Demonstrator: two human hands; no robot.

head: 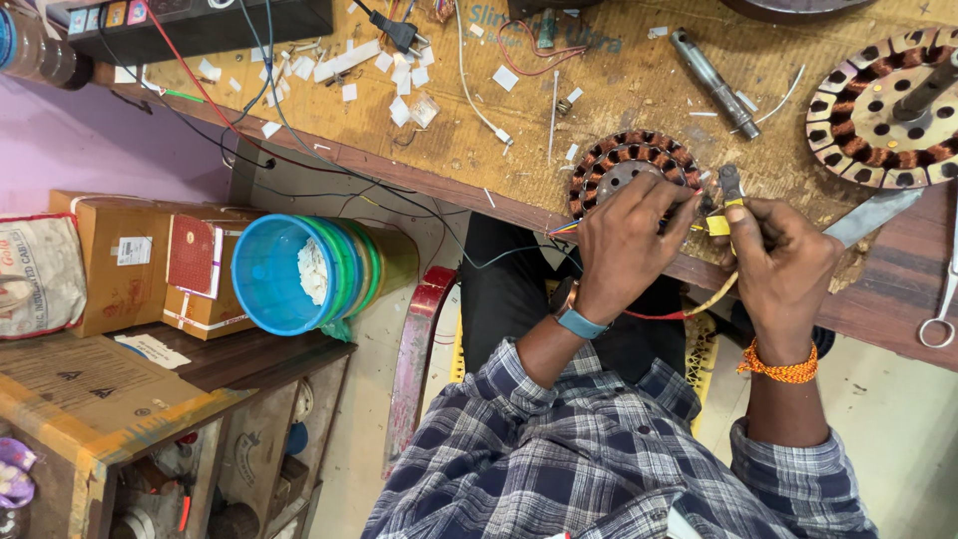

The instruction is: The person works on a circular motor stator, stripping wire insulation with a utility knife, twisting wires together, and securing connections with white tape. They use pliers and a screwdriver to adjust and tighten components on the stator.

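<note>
A small round stator [631,163] with copper windings lies at the near edge of the wooden workbench [619,80]. My left hand [624,245] rests against its near side, fingers pinched on thin wires that run toward my right hand. My right hand [783,262] holds a dark-tipped tool [731,183] with a band of yellow tape; a yellowish sleeved wire [711,295] hangs below it. Red and coloured wires trail down from under my left wrist.
A larger stator [883,110] sits at the bench's right. A metal shaft [711,80], a flat blade [870,216], scissors [943,299], white paper scraps and cables lie about. Stacked blue and green tubs [299,271] and cardboard boxes [130,260] stand to the left.
</note>
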